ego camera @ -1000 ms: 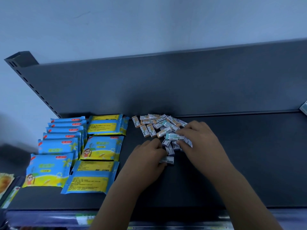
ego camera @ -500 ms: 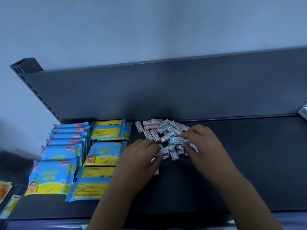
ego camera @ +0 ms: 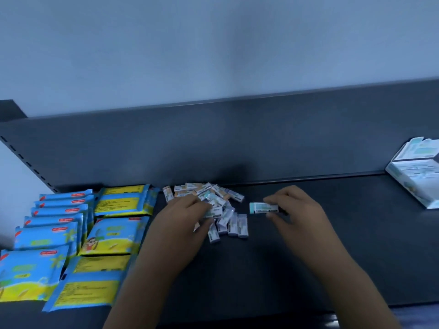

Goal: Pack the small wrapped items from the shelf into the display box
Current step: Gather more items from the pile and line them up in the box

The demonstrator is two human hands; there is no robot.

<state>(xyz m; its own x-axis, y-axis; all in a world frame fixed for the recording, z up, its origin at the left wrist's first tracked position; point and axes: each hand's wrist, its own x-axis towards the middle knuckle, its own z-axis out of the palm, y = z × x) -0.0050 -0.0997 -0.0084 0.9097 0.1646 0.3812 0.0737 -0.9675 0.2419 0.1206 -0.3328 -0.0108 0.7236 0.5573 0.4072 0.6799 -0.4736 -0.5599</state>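
A loose pile of small wrapped items (ego camera: 215, 200), white with teal or orange ends, lies on the dark shelf (ego camera: 332, 245) near its back wall. My left hand (ego camera: 183, 224) rests on the pile's left side with fingers curled around a few of the items. My right hand (ego camera: 297, 214) has come off the pile to the right and pinches one teal-ended item (ego camera: 262, 207) between thumb and fingers, just above the shelf. The white display box (ego camera: 418, 172) stands open at the far right edge, partly cut off by the frame.
Two rows of blue and yellow wipe packets (ego camera: 78, 236) fill the shelf's left side, close to my left forearm. The shelf's upright back panel (ego camera: 237, 143) rises behind the pile. Bare dark shelf lies between my right hand and the box.
My right hand lifted one teal-ended item out of the pile and moved it rightward. My left hand stayed on the pile. The view swung right, bringing the display box into sight.
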